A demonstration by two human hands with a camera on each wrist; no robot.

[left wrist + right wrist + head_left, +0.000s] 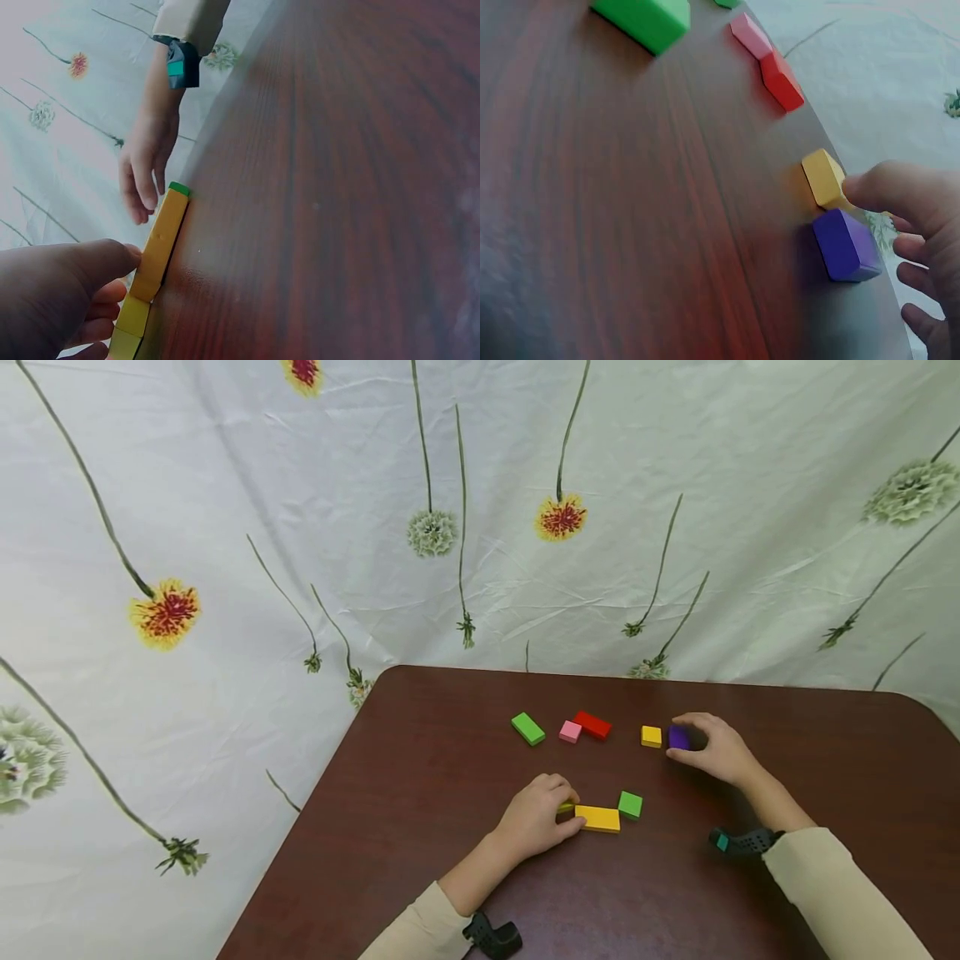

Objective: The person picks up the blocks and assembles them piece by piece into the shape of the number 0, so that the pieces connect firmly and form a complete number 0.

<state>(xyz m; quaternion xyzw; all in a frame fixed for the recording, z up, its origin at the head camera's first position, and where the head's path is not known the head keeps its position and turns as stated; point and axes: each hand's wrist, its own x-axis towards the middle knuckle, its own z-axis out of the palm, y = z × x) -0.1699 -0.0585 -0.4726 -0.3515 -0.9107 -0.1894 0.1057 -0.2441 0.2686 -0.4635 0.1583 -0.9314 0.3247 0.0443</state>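
Note:
In the head view my left hand (538,817) lies at the left end of a long yellow block (597,819). Its thumb and fingers pinch that end from two sides, and a smaller yellow block (565,808) shows partly inside the grasp. A green block (630,805) sits against the long block's right end. Further right, my right hand (716,747) reaches around a purple block (678,737), thumb and fingers spread on either side. From the right wrist, the purple block (846,246) stands on the table with a gap between it and the fingers.
Left of the purple block is a small yellow block (651,737). Toward the table's far edge lie a red block (593,725), a pink block (570,732) touching it, and a green block (528,728). A flowered cloth (337,485) hangs behind the brown table (420,735).

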